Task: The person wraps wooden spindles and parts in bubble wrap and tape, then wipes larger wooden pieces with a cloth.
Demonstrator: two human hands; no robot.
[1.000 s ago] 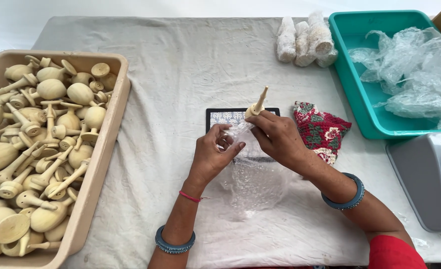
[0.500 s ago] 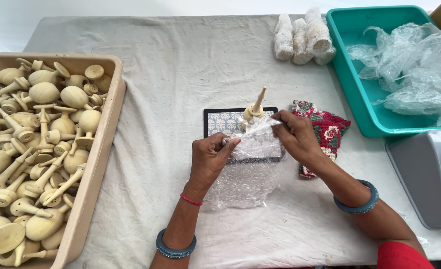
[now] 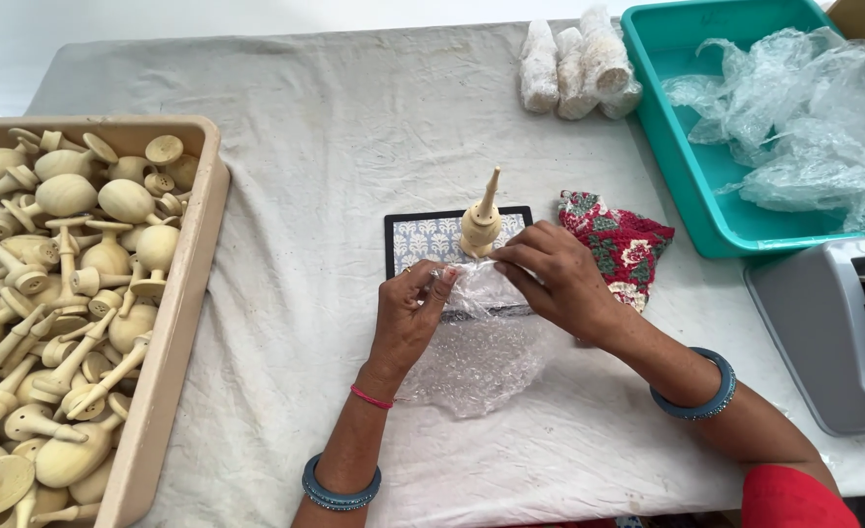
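A pale wooden spinning top [image 3: 480, 221] lies with its pointed stem toward the far side, on a small patterned mat [image 3: 429, 240] in the middle of the cloth-covered table [image 3: 354, 117]. Its lower part rests in a sheet of clear bubble wrap [image 3: 481, 352]. My left hand [image 3: 408, 315] pinches the sheet's upper left edge. My right hand [image 3: 556, 279] grips the sheet's upper right edge, just below the top. The sheet hangs down toward me between both wrists.
A beige tray [image 3: 180, 323] full of wooden tops stands at the left. Three wrapped bundles [image 3: 574, 64] lie at the back. A teal bin [image 3: 692, 186] holds loose plastic wrap. A floral cloth pouch [image 3: 620, 240] lies beside my right hand; a grey tape dispenser [image 3: 828, 328] sits at right.
The wooden top has come down from my right hand onto the mat. Both hands have shifted onto the upper edge of the bubble wrap, drawing it around the top's base.
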